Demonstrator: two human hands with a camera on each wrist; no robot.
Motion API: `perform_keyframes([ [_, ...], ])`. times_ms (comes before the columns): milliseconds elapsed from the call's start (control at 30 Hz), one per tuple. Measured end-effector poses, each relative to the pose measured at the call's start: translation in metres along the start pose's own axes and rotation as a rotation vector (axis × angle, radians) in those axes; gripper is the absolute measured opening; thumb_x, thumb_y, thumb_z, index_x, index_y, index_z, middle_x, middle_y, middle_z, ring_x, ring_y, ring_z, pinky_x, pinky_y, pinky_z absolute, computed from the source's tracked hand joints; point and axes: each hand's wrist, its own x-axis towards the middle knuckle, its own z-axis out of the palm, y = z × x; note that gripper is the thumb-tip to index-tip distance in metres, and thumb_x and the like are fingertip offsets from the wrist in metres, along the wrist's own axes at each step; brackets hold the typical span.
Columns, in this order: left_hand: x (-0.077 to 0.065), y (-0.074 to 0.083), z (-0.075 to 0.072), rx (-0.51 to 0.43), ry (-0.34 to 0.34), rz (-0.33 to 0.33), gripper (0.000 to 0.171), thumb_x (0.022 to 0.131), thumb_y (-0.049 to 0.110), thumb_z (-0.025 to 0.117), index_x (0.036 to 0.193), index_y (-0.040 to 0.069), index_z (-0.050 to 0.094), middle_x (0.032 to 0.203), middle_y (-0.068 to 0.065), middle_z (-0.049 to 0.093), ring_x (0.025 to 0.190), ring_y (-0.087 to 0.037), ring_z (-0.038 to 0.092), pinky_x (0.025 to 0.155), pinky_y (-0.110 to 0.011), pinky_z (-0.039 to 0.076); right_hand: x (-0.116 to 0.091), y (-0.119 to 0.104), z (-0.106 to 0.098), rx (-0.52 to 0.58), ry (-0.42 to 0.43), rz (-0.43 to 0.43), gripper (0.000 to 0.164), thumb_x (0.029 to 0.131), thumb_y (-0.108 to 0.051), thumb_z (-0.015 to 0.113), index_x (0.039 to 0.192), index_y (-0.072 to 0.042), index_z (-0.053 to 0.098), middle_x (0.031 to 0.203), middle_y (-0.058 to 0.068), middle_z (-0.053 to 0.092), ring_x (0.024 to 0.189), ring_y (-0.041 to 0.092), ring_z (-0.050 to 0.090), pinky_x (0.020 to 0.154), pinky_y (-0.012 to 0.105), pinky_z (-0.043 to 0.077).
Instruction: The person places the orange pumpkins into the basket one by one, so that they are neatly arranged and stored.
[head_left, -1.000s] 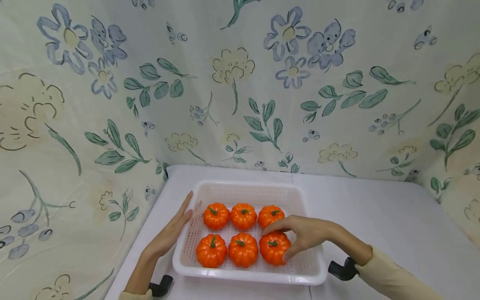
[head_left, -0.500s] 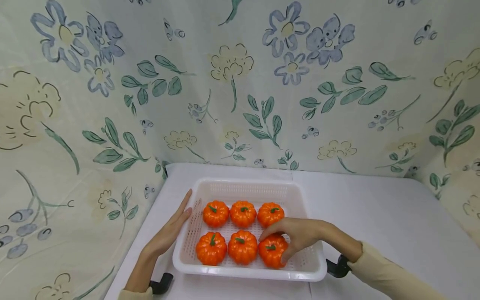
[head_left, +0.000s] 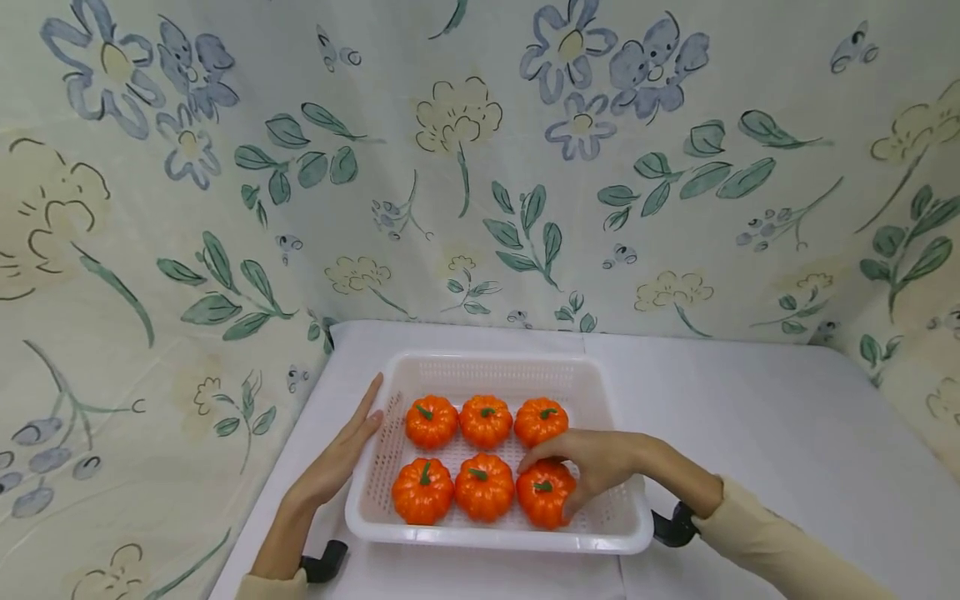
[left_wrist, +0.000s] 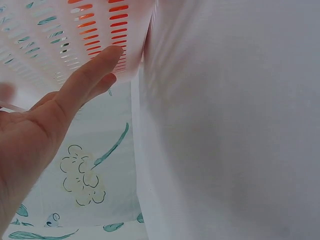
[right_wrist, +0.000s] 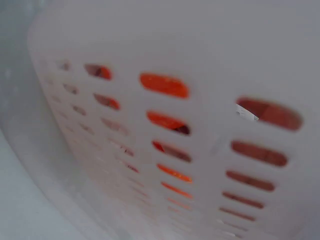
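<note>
A white plastic basket (head_left: 487, 540) with slotted walls holds several small orange pumpkins in two rows, such as the near-left pumpkin (head_left: 423, 493). My right hand (head_left: 596, 465) reaches over the right rim and grips the near-right pumpkin (head_left: 542, 500) between thumb and fingers; that pumpkin sits at the end of the front row. Along the basket's left wall lies my left hand (head_left: 341, 454), its fingers straight and touching the outside. In the left wrist view the left hand (left_wrist: 60, 107) rests against the slotted wall (left_wrist: 100, 30). The right wrist view shows only the basket wall (right_wrist: 210, 130), hiding the right hand.
The basket stands on a table with a white cover (head_left: 735, 433). Behind and to the left hangs a floral curtain (head_left: 465, 208). Black wrist mounts show at the left wrist (head_left: 324, 562) and the right wrist (head_left: 675, 527).
The scene has shifted slightly upward in the head view. My right hand has settled a little further left on the near-right pumpkin. The left hand stays at the basket wall.
</note>
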Motion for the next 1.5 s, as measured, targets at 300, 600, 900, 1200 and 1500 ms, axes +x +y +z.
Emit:
perform_keyframes([
  [300, -0.003, -0.001, -0.002, 0.0, 0.007, 0.008, 0.061, 0.114, 0.042, 0.029, 0.167, 0.038, -0.001, 0.177, -0.001, -0.003, 0.161, -0.043, 0.011, 0.118, -0.061, 0.028, -0.002, -0.002, 0.002, -0.05, 0.023, -0.051, 0.063, 0.078, -0.029, 0.092, 0.134, -0.032, 0.065, 0.136, -0.019, 0.063, 0.126, 0.006, 0.057, 0.114, 0.043, 0.049],
  [600, 0.003, -0.002, 0.0, 0.018, -0.004, 0.01, 0.062, 0.113, 0.042, 0.03, 0.167, 0.036, -0.001, 0.177, -0.005, 0.001, 0.158, -0.045, 0.02, 0.113, -0.058, 0.041, -0.017, -0.001, 0.002, -0.021, 0.105, -0.058, 0.064, 0.081, -0.031, 0.089, 0.14, -0.024, 0.064, 0.143, -0.009, 0.064, 0.135, 0.019, 0.057, 0.114, 0.057, 0.046],
  [900, 0.003, -0.002, 0.001, -0.004, -0.026, 0.011, 0.062, 0.114, 0.04, 0.029, 0.167, 0.034, -0.002, 0.177, -0.003, 0.001, 0.161, -0.042, 0.011, 0.121, -0.061, 0.021, -0.046, 0.008, 0.004, 0.054, 0.338, -0.086, 0.059, 0.09, -0.034, 0.081, 0.144, -0.022, 0.06, 0.147, -0.001, 0.063, 0.138, 0.03, 0.057, 0.108, 0.064, 0.047],
  [1200, 0.004, -0.001, 0.002, 0.038, -0.014, 0.004, 0.063, 0.113, 0.04, 0.031, 0.167, 0.033, -0.001, 0.177, -0.006, -0.002, 0.16, -0.045, 0.007, 0.118, -0.065, 0.02, -0.089, 0.031, 0.012, 0.013, 0.724, 0.072, 0.058, 0.098, -0.034, 0.071, 0.152, -0.023, 0.051, 0.158, 0.01, 0.052, 0.142, 0.045, 0.048, 0.1, 0.073, 0.048],
  [1500, 0.004, -0.001, -0.002, 0.12, 0.035, 0.012, 0.062, 0.114, 0.039, 0.031, 0.168, 0.026, 0.006, 0.176, -0.008, 0.004, 0.162, -0.041, 0.007, 0.122, -0.064, 0.015, -0.118, 0.069, 0.026, -0.106, 0.887, 0.212, 0.062, 0.103, -0.032, 0.064, 0.157, -0.011, 0.042, 0.162, 0.025, 0.038, 0.144, 0.055, 0.036, 0.108, 0.081, 0.03],
])
